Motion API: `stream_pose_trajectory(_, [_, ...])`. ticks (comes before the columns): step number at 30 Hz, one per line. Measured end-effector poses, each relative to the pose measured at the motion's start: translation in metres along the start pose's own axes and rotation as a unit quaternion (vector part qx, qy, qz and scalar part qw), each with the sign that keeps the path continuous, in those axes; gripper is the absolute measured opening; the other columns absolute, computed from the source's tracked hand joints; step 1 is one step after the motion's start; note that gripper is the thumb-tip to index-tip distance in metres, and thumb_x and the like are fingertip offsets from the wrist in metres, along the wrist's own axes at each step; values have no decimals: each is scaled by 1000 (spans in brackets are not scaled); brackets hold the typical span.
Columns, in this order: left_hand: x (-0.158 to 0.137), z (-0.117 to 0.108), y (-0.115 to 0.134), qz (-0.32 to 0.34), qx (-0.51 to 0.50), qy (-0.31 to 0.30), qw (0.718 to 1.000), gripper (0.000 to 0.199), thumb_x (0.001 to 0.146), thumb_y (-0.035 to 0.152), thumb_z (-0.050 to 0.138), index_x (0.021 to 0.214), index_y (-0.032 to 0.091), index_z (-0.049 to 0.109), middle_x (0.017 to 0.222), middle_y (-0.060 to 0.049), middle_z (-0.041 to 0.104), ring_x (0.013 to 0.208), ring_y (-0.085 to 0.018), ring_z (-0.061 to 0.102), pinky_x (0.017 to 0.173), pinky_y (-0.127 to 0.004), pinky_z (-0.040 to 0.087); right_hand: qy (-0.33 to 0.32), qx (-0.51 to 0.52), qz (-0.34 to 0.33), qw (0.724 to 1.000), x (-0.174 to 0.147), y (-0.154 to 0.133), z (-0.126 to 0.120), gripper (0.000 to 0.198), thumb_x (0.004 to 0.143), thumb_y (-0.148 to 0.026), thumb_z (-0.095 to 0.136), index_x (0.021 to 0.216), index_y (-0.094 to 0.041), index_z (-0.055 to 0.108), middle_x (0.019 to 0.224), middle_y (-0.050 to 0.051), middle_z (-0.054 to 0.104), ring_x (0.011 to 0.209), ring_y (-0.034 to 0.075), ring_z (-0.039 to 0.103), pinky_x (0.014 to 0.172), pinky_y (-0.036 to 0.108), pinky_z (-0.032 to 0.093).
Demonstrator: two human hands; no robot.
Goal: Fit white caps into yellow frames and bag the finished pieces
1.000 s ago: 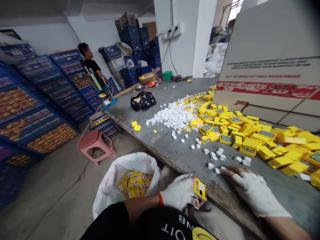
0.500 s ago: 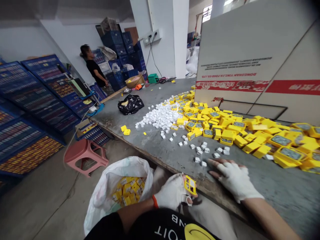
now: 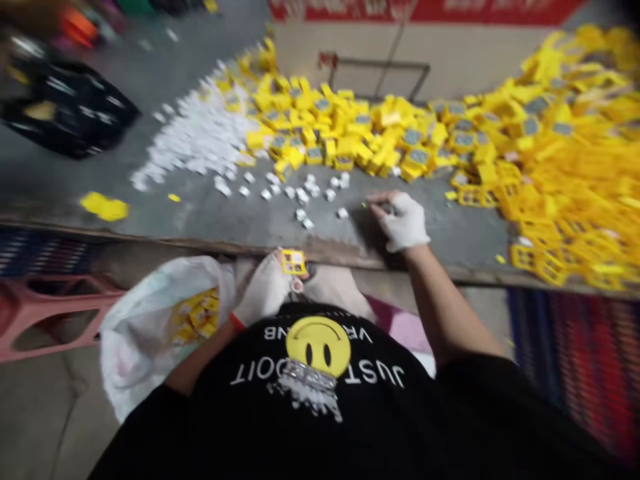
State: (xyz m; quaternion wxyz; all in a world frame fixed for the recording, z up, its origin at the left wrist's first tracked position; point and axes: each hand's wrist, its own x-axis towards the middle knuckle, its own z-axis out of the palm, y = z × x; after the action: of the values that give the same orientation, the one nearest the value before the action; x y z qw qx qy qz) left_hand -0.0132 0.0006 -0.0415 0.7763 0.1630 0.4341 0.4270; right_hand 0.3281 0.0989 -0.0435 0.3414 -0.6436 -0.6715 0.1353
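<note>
My left hand (image 3: pixel 265 288), in a white fingerless glove, grips a small yellow plastic case (image 3: pixel 293 261) just below the table's front edge. The case has several square windows, at least one showing white. Over the table, my gloved right hand (image 3: pixel 406 222) has thumb and index finger apart, pointing left; I see nothing between them. Its fingertips are close to a loose white cube (image 3: pixel 342 213). More white cubes (image 3: pixel 303 195) lie scattered to the left, before a heap of white pieces (image 3: pixel 193 137). Behind them spreads a long pile of yellow cases (image 3: pixel 350 127), some with grey faces.
A large carton (image 3: pixel 465 60) stands behind the pile. More yellow frames (image 3: pixel 575 220) cover the right side. On the left are a black plastic bag (image 3: pixel 85 110) and yellow pieces (image 3: pixel 104 207). A white sack (image 3: pixel 130 333) with yellow pieces and a pink stool (image 3: pixel 55 320) stand below.
The view has swung down and to the right. My right hand, which was lying with fingers spread, has its thumb and index finger nearer together. My left hand keeps the yellow case.
</note>
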Motion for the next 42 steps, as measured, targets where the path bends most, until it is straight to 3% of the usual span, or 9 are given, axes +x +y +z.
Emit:
stream_pose_trajectory(3, [0, 6, 5, 15, -4, -1, 1000, 53, 91, 46, 100, 131, 22, 74, 118, -9, 85, 88, -24, 84, 65, -28, 60, -37, -25, 51, 998, -9, 10, -5, 33, 102, -30, 68, 126, -25, 90, 125, 11, 91, 115, 34, 82, 110, 55, 64])
stream_pose_trajectory(9, [-13, 19, 16, 30, 11, -7, 999, 42, 98, 48, 95, 127, 24, 77, 117, -8, 85, 90, -25, 83, 65, -29, 56, -138, -103, -3, 985, -7, -22, 3, 34, 105, -31, 71, 135, -22, 84, 131, 15, 87, 125, 37, 75, 115, 56, 53])
stream_pose_trajectory(13, [-13, 18, 19, 27, 21, -5, 999, 39, 103, 50, 89, 127, 22, 76, 116, -9, 84, 92, -25, 80, 67, -31, 54, -151, -157, 25, 976, 8, -44, 18, 33, 108, -44, 74, 131, -21, 79, 133, 20, 84, 131, 43, 68, 115, 59, 47])
stream_pose_trajectory(19, [-15, 24, 20, 34, -7, 7, 999, 30, 112, 41, 80, 130, 19, 73, 119, -10, 85, 91, -23, 79, 69, -30, 54, -168, -159, 27, 972, 2, -52, 30, 23, 111, -32, 66, 126, -21, 79, 134, 19, 83, 135, 43, 69, 118, 64, 47])
stream_pose_trajectory(23, [-14, 28, 21, 33, -2, 12, 999, 42, 102, 47, 92, 128, 21, 73, 118, -10, 84, 89, -24, 82, 66, -30, 56, -168, -89, -18, 982, -24, -64, 21, 18, 111, -33, 70, 122, -26, 82, 130, 13, 86, 128, 38, 75, 115, 57, 52])
stream_pose_trajectory(28, [-15, 31, 19, 37, -2, -1, 999, 41, 97, 41, 96, 125, 21, 75, 121, -9, 84, 96, -24, 83, 69, -28, 60, -143, 65, -159, 975, -66, -98, 19, 30, 115, -57, 76, 117, -28, 84, 119, 7, 89, 113, 29, 80, 113, 49, 53])
stream_pose_trajectory(33, [-15, 29, 10, 80, 5, -11, 997, 51, 82, 43, 108, 118, 22, 78, 115, -7, 85, 90, -19, 81, 70, -26, 63, -116, -23, -223, 968, -88, -107, 40, 44, 121, -60, 64, 103, -26, 85, 110, 9, 90, 104, 28, 77, 102, 49, 50])
stream_pose_trajectory(37, [-12, 22, 5, 99, 4, 2, 995, 57, 79, 54, 110, 115, 23, 78, 110, -7, 87, 87, -20, 82, 67, -25, 62, -160, -28, -278, 947, -86, -104, 36, 40, 124, -58, 58, 129, -32, 89, 123, 6, 90, 110, 27, 77, 102, 49, 50])
stream_pose_trajectory(42, [-11, 17, 10, 94, -8, 33, 995, 59, 85, 61, 105, 120, 24, 76, 113, -6, 87, 87, -22, 86, 66, -28, 63, -160, -99, -116, 975, -37, -92, 32, 39, 122, -49, 57, 142, -28, 83, 131, 13, 85, 126, 38, 73, 113, 58, 52])
